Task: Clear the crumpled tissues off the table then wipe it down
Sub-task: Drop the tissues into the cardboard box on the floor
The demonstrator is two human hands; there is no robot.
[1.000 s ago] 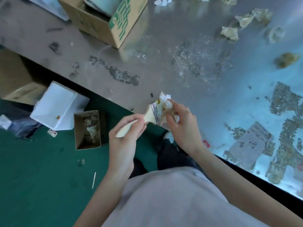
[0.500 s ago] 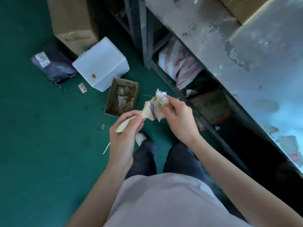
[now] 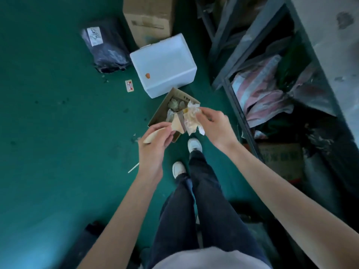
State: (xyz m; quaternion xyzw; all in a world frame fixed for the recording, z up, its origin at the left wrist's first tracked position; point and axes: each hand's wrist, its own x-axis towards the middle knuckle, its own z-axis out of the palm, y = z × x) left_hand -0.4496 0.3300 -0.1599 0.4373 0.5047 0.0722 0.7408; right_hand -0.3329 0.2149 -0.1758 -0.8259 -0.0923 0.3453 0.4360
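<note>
My left hand (image 3: 155, 140) grips the pale wooden handle of a flat paintbrush (image 3: 175, 126). My right hand (image 3: 213, 125) pinches a crumpled, stained tissue (image 3: 191, 118) against the brush's bristles. Both hands hover over a small open cardboard box (image 3: 162, 111) on the green floor, which holds several crumpled tissues (image 3: 175, 104). The grey table (image 3: 330, 32) shows only as an edge at the top right.
A white foam box (image 3: 165, 63) stands behind the small box, with a brown carton (image 3: 149, 14) and a dark plastic bag (image 3: 105, 45) beyond. A metal shelf (image 3: 233, 94) under the table holds striped bags. My white shoes (image 3: 194, 145) stand below my hands.
The view has swung from the tabletop down to the floor. Both hands, with brush and tissue, have moved from the table's edge to above the small cardboard box.
</note>
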